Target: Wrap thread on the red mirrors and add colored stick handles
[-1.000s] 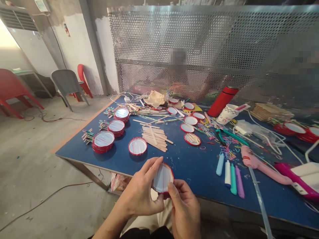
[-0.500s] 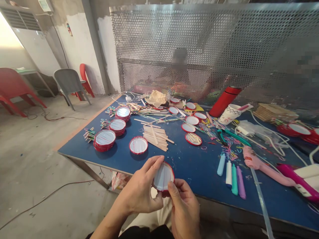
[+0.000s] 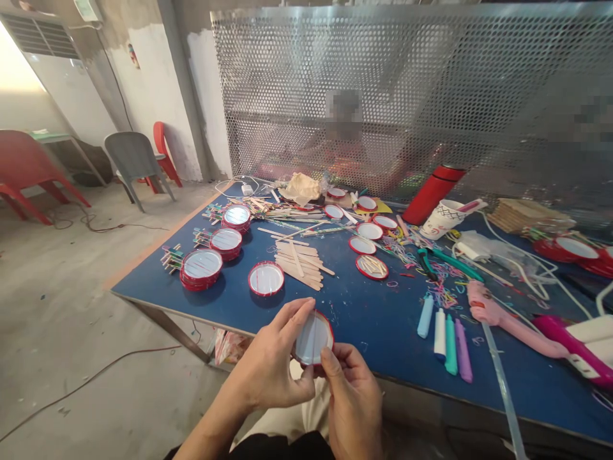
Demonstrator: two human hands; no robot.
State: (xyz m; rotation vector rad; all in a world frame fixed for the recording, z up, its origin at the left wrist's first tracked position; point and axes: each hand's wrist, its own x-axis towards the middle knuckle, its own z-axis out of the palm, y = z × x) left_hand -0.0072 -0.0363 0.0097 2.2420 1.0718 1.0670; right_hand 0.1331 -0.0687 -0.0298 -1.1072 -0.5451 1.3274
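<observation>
L hand (image 3: 268,361) and R hand (image 3: 352,399) pinching red-rimmed disc (image 3: 312,337), upright on edge, face tilted twd person.

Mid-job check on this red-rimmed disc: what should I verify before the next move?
Disc held by left hand and right hand: ok, both grip its edge.
Strands across its face: ok, visible and in place.
Strand ends behind the disc: cannot tell, hidden by the fingers.
Craft sticks on the table: ok, in a pile ahead of the hands.
Glue gun: cannot tell if it is hot.
</observation>
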